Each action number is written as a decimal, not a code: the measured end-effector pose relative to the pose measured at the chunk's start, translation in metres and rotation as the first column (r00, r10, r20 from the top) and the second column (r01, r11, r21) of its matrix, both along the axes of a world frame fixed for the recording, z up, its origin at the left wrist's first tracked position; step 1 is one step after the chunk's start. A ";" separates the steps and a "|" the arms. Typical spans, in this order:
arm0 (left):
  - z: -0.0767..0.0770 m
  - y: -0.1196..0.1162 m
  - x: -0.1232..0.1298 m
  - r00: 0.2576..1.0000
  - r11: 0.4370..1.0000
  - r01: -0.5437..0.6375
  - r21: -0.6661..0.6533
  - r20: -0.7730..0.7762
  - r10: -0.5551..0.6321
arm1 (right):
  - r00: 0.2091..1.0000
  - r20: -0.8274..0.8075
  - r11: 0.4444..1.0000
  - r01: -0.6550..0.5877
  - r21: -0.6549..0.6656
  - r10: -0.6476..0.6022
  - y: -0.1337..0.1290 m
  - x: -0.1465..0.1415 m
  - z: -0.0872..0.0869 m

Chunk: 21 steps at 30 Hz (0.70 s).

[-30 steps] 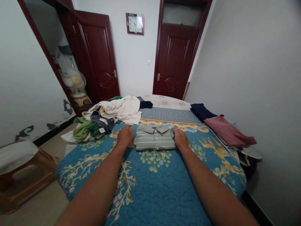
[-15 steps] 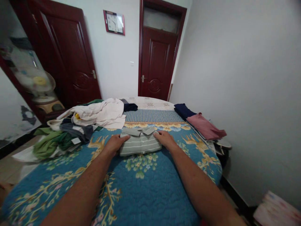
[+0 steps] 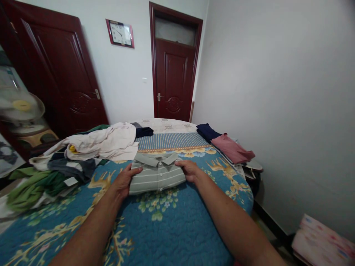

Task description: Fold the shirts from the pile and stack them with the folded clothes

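A grey-green polo shirt (image 3: 158, 173) with white stripes, a collar and a button placket is folded into a compact bundle in the middle of the bed. My left hand (image 3: 126, 181) grips its left side, thumb on top and fingers hidden underneath. At the right side, my right hand (image 3: 190, 170) pinches the shirt near the collar in the same way. The collar faces away from me, and the bundle seems slightly raised over the blue floral quilt (image 3: 172, 232).
To the left lies a loose heap with a cream garment (image 3: 111, 142) and a green garment (image 3: 27, 192). On the right edge are a folded pink garment (image 3: 231, 147) and a navy garment (image 3: 208, 132). A wall (image 3: 277, 92) borders the right side; a pink patterned box (image 3: 321, 240) sits low at right.
My view has swung to the right, so the room shifts left. Both hands keep hold of the polo shirt, which appears a little nearer and tilted toward me.
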<state>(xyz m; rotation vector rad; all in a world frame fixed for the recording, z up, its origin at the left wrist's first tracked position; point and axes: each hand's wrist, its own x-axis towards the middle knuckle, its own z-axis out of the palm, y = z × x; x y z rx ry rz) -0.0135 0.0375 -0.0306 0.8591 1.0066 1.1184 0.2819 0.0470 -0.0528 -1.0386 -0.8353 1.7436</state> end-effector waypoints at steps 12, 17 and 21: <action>-0.001 -0.006 -0.005 0.997 0.996 0.060 0.061 0.041 -0.062 | 0.993 -0.120 0.999 0.004 0.048 0.001 -0.026 -0.021 0.021; -0.006 -0.002 -0.004 0.999 0.999 0.035 0.001 -0.038 -0.035 | 0.996 -0.031 0.996 0.083 0.043 -0.081 -0.027 -0.021 0.025; -0.003 -0.004 0.000 0.998 0.997 0.041 -0.065 -0.054 -0.044 | 0.992 -0.018 0.986 0.128 0.109 -0.127 -0.043 -0.013 0.033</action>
